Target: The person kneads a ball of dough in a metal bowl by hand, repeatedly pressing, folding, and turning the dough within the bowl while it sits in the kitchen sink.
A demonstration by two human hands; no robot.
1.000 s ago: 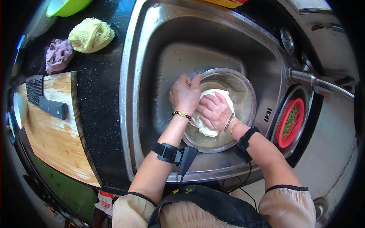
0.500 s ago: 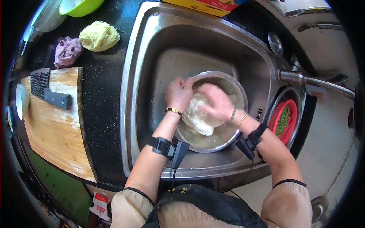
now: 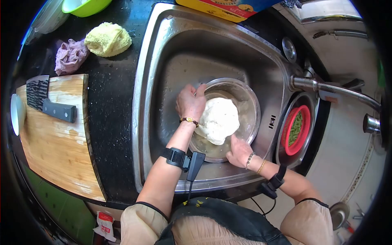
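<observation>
A metal bowl (image 3: 254, 122) sits in the sink with a large lump of white dough (image 3: 219, 118) in it. My left hand (image 3: 190, 102) grips the bowl's left rim, thumb toward the inside and fingers outside. At the bowl's lower right, my right hand (image 3: 241, 153) reaches over the rim, its fingertips at the lower edge of the dough. Its index finger and thumb are apart, and nothing shows held in it; the other fingers are partly hidden.
Around the bowl is the steel sink (image 3: 163, 53), with a faucet (image 3: 306, 83) on the right. A red basket (image 3: 304, 130) holds green pieces. Left lie a cutting board (image 3: 57, 151), cleaver (image 3: 59, 110), yellow dough (image 3: 108, 39) and purple dough (image 3: 70, 57).
My right hand has moved off the top of the dough, down and right to the bowl's lower rim, uncovering the dough. My left hand stays on the rim. The view has shifted slightly.
</observation>
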